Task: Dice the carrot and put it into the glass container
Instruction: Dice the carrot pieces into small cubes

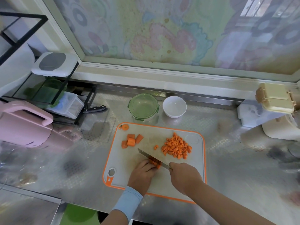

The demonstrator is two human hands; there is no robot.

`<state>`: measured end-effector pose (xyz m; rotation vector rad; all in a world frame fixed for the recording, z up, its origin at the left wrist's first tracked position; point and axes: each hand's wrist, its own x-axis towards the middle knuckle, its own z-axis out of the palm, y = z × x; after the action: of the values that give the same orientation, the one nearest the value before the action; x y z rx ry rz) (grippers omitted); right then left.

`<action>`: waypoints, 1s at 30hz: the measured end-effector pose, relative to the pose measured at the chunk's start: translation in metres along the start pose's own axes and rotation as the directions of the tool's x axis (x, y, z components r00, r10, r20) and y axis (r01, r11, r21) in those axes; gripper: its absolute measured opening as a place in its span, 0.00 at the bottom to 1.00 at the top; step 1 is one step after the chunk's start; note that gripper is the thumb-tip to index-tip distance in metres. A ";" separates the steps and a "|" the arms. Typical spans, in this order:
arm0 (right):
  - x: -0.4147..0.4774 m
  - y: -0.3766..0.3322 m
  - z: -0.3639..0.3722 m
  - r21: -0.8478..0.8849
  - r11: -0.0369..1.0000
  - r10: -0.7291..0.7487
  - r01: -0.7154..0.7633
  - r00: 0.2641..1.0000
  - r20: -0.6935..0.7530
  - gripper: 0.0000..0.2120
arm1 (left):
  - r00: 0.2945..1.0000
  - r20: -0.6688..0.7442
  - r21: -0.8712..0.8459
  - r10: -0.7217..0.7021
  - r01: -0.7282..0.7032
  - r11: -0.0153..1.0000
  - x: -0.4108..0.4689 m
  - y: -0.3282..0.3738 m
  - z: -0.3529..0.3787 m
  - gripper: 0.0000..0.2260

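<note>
Now right hand [185, 176] grips steel knife [150, 157]; curled left hand [142, 174] holds orange carrot strips [155, 162].

Embossed shiny metal counter [227, 168]; matt plastic cutting board [116, 159].

Two hands [142, 175] [185, 176], one knife [146, 154], one container [143, 106], one bowl [174, 114].

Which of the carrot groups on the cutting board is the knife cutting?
The small batch held by the left hand, with the knife across it. The diced pile and the big chunks lie apart, untouched.
</note>
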<state>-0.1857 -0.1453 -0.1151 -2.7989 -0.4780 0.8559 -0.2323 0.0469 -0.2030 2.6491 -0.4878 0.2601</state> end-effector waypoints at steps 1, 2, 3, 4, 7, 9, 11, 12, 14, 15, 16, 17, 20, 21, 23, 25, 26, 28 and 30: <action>0.000 0.001 -0.001 -0.006 1.000 -0.008 0.008 1.000 -0.007 0.12 | 1.000 -0.003 0.018 -0.004 0.004 1.000 0.001 0.001 -0.002 0.16; -0.001 0.001 -0.001 -0.012 1.000 -0.015 0.015 1.000 -0.017 0.13 | 1.000 -0.012 0.021 -0.009 0.009 1.000 0.002 0.003 -0.003 0.14; -0.002 0.001 -0.002 -0.015 1.000 -0.024 0.023 0.999 -0.028 0.13 | 1.000 -0.030 0.019 0.001 -0.001 1.000 0.002 0.004 -0.002 0.10; -0.003 0.001 -0.002 -0.019 0.999 -0.036 0.035 0.999 -0.041 0.13 | 0.999 -0.038 0.007 0.000 0.000 1.000 0.003 0.004 -0.002 0.07; -0.009 -0.001 0.000 -0.045 0.997 -0.072 0.069 0.995 -0.065 0.13 | 0.999 -0.041 -0.027 -0.022 0.021 0.999 0.003 0.004 -0.001 0.10; -0.012 -0.002 0.003 -0.056 0.996 -0.067 0.064 0.996 -0.066 0.11 | 0.998 -0.053 -0.048 -0.031 0.029 0.998 0.003 0.003 0.000 0.10; -0.016 -0.002 0.005 -0.061 0.997 -0.050 0.046 0.997 -0.057 0.09 | 0.998 -0.044 -0.064 -0.035 0.032 0.997 0.002 0.004 -0.002 0.10; -0.018 -0.002 0.005 -0.062 0.997 -0.043 0.040 0.998 -0.050 0.09 | 0.998 -0.046 -0.065 -0.035 0.032 0.997 0.003 0.004 -0.002 0.10; -0.021 0.000 0.005 -0.054 0.998 -0.030 0.028 0.999 -0.035 0.08 | 0.998 -0.046 -0.072 -0.041 0.038 0.997 0.004 0.006 -0.004 0.11; -0.022 0.001 0.005 -0.053 0.998 -0.020 0.019 0.999 -0.031 0.09 | 0.998 -0.043 -0.080 -0.049 0.045 0.996 0.004 0.007 -0.006 0.11; -0.023 0.002 0.004 -0.055 0.998 -0.010 0.009 1.000 -0.028 0.09 | 0.998 -0.043 -0.089 -0.055 0.051 0.995 0.004 0.008 -0.006 0.11; -0.024 0.003 0.004 -0.056 0.998 -0.003 0.002 1.000 -0.023 0.08 | 0.997 -0.040 -0.092 -0.059 0.055 0.994 0.004 0.007 -0.007 0.11; -0.024 0.002 0.005 -0.042 0.999 0.011 -0.011 1.000 -0.009 0.07 | 0.998 -0.027 -0.087 -0.064 0.062 0.994 0.004 0.007 -0.006 0.11; -0.023 0.001 0.006 -0.040 0.999 0.012 -0.012 1.000 -0.004 0.07 | 0.997 -0.020 -0.099 -0.072 0.070 0.993 0.004 0.007 -0.006 0.11; -0.021 0.000 0.007 -0.035 0.999 0.018 -0.018 1.000 0.011 0.06 | 0.995 -0.016 -0.125 -0.097 0.094 0.988 0.004 0.007 -0.008 0.12; -0.017 -0.003 0.008 -0.032 0.999 0.027 -0.026 0.999 0.029 0.07 | 0.992 -0.018 -0.155 -0.127 0.123 0.980 0.005 0.008 -0.010 0.12; -0.015 -0.004 0.008 -0.031 0.999 0.033 -0.032 0.999 0.039 0.07 | 0.990 -0.022 -0.163 -0.136 0.131 0.978 0.005 0.008 -0.010 0.12; -0.011 -0.006 0.009 -0.014 0.999 0.042 -0.041 0.997 0.058 0.06 | 0.990 -0.028 -0.160 -0.137 0.131 0.978 0.005 0.007 -0.010 0.12; -0.009 -0.008 0.011 -0.004 0.998 0.056 -0.056 0.996 0.073 0.05 | 0.991 -0.044 -0.147 -0.124 0.117 0.982 0.004 0.007 -0.010 0.13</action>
<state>-0.2009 -0.1405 -0.1173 -2.8029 -0.4130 0.9721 -0.2320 0.0446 -0.1906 2.5124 -0.3150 0.2475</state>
